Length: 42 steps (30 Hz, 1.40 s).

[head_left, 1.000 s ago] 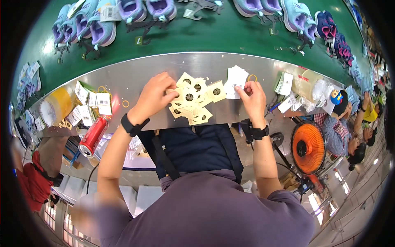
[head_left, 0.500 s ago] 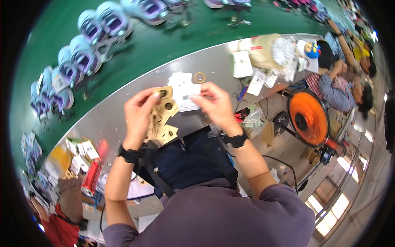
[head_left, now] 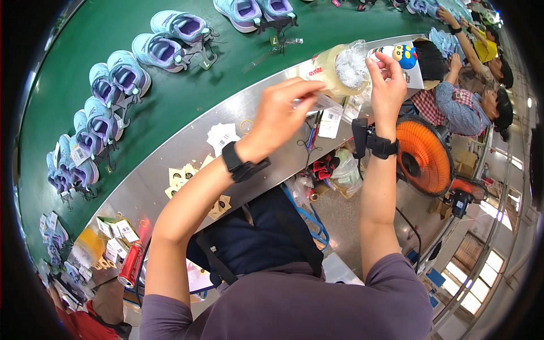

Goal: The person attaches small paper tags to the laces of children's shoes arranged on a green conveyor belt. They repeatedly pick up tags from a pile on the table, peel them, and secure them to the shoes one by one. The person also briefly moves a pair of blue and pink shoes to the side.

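Observation:
My left hand (head_left: 286, 113) reaches across the metal table, its fingers closed around a white card (head_left: 326, 102) that looks smeared by motion. My right hand (head_left: 388, 85) is raised beside a clear plastic bag (head_left: 352, 68) of white loops or fasteners. Its fingers are bent into a pinch, and whatever they hold is too small to make out. To the left of my left hand lie a pile of white cards (head_left: 221, 136) and several tan cards with dark round marks (head_left: 180, 177), partly covered by my forearm.
Light-blue shoes (head_left: 127, 71) stand in rows on the green surface (head_left: 187, 85). Printed tags (head_left: 330, 122) and scissors (head_left: 309, 139) lie near my hands. An orange fan (head_left: 422, 161) stands at the right, near other people. A red can (head_left: 131, 263) is at the lower left.
Both hands have moved right, away from the tan cards; they no longer share the white card. My right hand has risen to the bag. The view has shifted too.

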Motion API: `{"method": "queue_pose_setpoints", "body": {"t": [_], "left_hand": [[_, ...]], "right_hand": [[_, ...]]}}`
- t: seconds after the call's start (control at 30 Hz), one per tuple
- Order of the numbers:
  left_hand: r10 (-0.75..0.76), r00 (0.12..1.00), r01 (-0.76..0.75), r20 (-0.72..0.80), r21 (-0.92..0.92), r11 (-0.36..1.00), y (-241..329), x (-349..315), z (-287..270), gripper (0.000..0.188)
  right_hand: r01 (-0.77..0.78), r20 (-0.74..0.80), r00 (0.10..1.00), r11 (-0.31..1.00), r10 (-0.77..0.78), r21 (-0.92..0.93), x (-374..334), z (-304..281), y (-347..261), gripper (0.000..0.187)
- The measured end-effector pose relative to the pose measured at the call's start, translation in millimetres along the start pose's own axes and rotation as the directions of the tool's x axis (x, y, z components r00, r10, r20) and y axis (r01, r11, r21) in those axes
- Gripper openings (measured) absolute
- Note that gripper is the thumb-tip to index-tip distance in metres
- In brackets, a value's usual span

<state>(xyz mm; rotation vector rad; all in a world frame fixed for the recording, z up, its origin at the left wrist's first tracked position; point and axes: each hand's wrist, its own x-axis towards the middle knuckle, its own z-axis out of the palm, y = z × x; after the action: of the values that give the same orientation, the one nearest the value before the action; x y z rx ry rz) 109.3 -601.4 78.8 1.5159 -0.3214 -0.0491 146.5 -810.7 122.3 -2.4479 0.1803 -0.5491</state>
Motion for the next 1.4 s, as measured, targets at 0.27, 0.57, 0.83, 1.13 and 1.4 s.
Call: {"method": "queue_pose_setpoints", "body": {"t": [0.27,0.57,0.83,1.13,1.4], "left_hand": [[0.256,0.966,-0.257,0.024,0.024,0.966,-7.9,49.4,57.3,0.019],[0.240,0.970,-0.243,0.045,0.071,0.967,-11.2,63.5,74.4,0.018],[0.174,0.983,-0.180,0.064,0.087,0.980,-12.7,72.7,92.5,0.019],[0.234,0.966,-0.254,0.113,0.232,0.939,-36.7,86.4,101.1,0.023],[0.117,0.969,-0.114,-0.217,0.026,0.993,-5.1,29.2,41.8,0.021]], "right_hand": [[-0.128,0.037,0.992,0.983,0.124,0.135,15.4,0.9,10.7,0.015],[0.104,0.083,0.992,0.984,-0.093,-0.143,40.7,1.5,9.5,0.013],[0.104,0.198,0.977,0.989,-0.081,-0.106,54.6,-11.2,29.1,0.012],[0.261,0.132,0.956,0.965,-0.263,0.029,34.0,-39.9,29.4,0.008],[0.113,-0.207,0.978,0.751,0.032,0.651,29.3,-46.8,-12.8,0.013]]}}
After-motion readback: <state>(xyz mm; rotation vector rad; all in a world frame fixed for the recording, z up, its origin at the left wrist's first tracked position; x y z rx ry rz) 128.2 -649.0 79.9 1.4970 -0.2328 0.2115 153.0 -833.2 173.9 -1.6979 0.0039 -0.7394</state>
